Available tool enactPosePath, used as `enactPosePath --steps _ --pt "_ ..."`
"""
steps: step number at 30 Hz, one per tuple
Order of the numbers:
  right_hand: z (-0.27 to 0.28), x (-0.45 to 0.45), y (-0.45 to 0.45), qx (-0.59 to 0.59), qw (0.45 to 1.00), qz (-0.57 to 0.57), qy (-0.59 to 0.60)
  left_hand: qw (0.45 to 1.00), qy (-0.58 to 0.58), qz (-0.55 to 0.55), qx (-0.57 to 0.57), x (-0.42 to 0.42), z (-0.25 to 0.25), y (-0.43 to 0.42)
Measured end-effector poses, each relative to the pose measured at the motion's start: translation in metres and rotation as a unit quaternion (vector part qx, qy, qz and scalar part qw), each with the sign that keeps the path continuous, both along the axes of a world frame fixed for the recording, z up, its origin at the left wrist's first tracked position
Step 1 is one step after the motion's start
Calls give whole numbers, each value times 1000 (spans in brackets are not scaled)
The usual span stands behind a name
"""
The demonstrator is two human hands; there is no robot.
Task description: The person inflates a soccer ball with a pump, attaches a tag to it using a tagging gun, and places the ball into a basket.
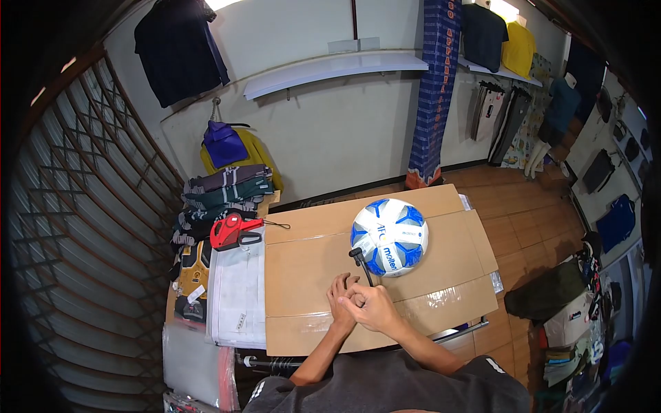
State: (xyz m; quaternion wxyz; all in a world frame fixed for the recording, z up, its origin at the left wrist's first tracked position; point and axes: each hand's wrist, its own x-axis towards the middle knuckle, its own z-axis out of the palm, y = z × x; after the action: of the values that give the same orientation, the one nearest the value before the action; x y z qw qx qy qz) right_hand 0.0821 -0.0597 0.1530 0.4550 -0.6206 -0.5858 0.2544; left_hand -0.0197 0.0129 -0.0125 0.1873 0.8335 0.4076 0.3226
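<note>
A white ball with blue and grey panels (390, 237) rests on a cardboard-covered table (303, 241). Just below it, a small black tool with a thin shaft and a wider head (356, 254) points up and left. My right hand (372, 308) is closed around the tool's lower end. Touching it on the left is my left hand (341, 299), palm turned partly up with its fingers loosely spread; nothing shows in its grip. The spot where the two hands meet is partly hidden by my right fingers.
A red and black handheld device (235, 232) lies left of the cardboard on a white surface (237, 296). Folded clothes (227, 189) are stacked behind it. A metal folding gate (89, 227) stands at left, a banner column (434, 96) behind, and clothes piles (551, 296) at right.
</note>
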Motion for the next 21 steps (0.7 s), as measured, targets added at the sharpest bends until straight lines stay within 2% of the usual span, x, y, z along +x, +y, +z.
enactPosePath --steps 8,11,16,21 --pt "11 3 -4 26 1000 0 5 999 -36 3 21 3 -2 -1" --pt "51 11 -16 28 999 23 8 1000 -11 -1 19 2 13 -4" --pt "130 13 -49 92 995 40 28 999 37 25 8 7 1 -3" --pt "83 7 -24 99 994 15 40 1000 9 -4 -14 2 8 -1"
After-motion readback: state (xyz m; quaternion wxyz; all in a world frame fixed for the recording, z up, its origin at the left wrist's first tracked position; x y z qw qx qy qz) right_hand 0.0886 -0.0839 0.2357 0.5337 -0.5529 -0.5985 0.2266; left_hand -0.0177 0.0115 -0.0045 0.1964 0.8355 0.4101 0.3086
